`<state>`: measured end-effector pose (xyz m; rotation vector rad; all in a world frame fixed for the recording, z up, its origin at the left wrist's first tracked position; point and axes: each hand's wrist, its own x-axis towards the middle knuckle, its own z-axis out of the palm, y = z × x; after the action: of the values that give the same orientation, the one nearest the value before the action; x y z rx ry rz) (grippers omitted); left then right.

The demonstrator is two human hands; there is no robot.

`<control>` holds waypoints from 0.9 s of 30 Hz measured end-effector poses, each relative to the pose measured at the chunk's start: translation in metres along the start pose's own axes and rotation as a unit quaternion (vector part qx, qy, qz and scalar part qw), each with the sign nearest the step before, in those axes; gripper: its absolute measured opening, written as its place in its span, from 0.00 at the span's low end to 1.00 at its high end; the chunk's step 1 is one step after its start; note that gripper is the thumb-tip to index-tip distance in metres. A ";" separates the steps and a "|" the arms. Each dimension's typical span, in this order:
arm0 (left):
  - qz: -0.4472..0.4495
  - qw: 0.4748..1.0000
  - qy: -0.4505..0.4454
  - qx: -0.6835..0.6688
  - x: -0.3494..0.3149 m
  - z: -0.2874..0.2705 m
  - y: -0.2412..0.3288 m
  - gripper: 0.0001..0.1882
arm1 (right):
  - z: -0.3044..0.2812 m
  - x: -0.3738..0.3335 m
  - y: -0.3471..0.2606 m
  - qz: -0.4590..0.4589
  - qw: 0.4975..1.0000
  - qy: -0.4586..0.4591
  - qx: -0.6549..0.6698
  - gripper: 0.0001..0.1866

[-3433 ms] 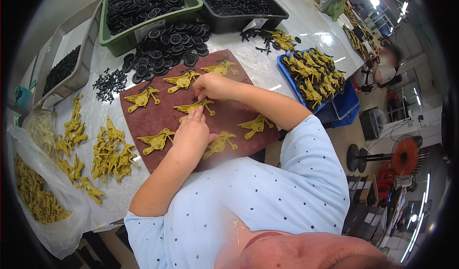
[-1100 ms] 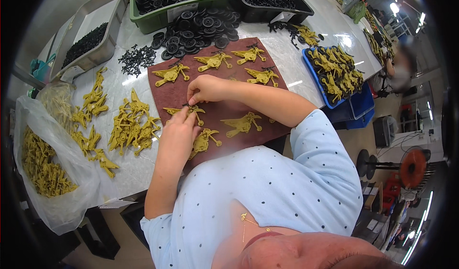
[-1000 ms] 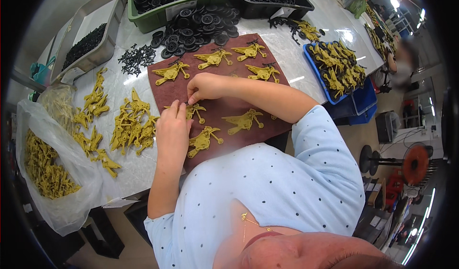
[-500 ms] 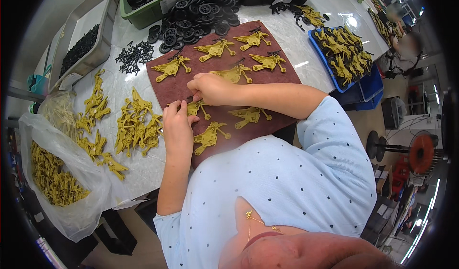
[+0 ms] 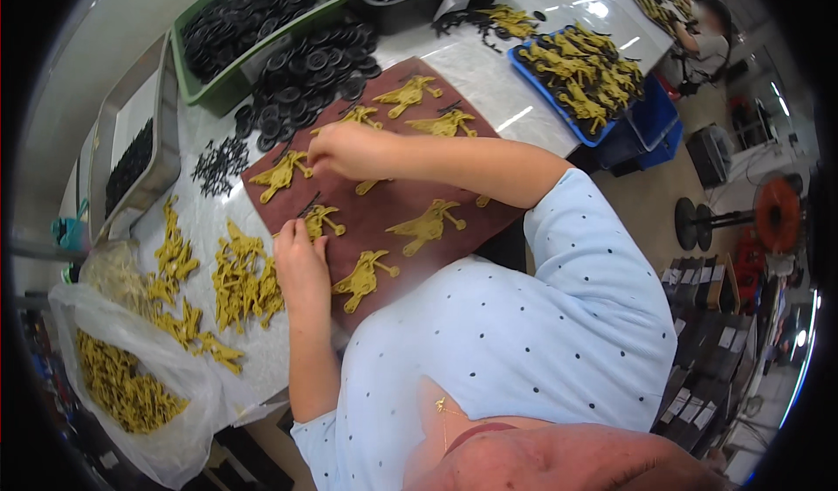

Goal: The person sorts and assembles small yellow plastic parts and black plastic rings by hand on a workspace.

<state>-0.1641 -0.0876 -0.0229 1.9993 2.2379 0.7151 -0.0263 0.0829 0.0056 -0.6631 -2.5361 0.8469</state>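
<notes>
Several yellow plastic toy motorbike frames [image 5: 428, 227] are spread over a dark red cloth [image 5: 375, 216], some with a thin black handlebar piece at one end. At the cloth's left edge, my left hand [image 5: 301, 260] has its fingers and thumb closed on the end of a yellow frame [image 5: 324, 220] with a black piece on it. My right hand [image 5: 353, 151] is above the cloth, beside another yellow frame [image 5: 281, 177]. Its fingers are curled together, pointing down, and their tips hide whatever they hold. Part of a frame shows under its wrist.
Small black parts [image 5: 220, 166] and black wheels [image 5: 305, 76] lie beyond the cloth. A green bin [image 5: 205, 94] of black wheels stands behind. Loose yellow frames [image 5: 244, 277] and a plastic bag [image 5: 166, 360] are at left. A blue tray [image 5: 546, 89] holds more frames at right.
My right hand has left the frame that both hands were on and moved away toward the far left of the cloth. My left hand stays at that frame. The view has shifted.
</notes>
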 end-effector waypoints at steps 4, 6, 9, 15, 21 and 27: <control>0.003 0.999 -0.029 0.035 0.021 -0.004 -0.005 0.22 | -0.072 -0.021 0.058 0.102 0.981 0.136 -0.090 0.15; 0.012 0.998 -0.019 0.052 0.028 -0.003 -0.009 0.22 | -0.098 -0.037 0.118 0.159 0.930 0.239 -0.230 0.15; 0.004 0.996 0.003 0.093 0.028 0.000 -0.005 0.23 | -0.137 -0.068 0.177 0.307 0.866 0.198 -0.341 0.11; 0.109 0.994 0.013 0.030 0.030 -0.007 0.056 0.21 | -0.126 -0.100 0.221 0.350 0.828 0.211 -0.383 0.11; 0.223 0.967 -0.093 -0.084 0.025 0.007 0.108 0.18 | -0.112 -0.103 0.184 0.329 0.873 0.187 -0.307 0.08; 0.328 0.924 -0.165 -0.108 0.033 0.026 0.144 0.19 | -0.129 -0.131 0.162 0.368 0.916 0.084 -0.137 0.10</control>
<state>-0.0270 -0.0406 0.0160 2.5187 1.2365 0.5625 0.1942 0.1848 -0.0288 -1.7653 -2.2530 0.5982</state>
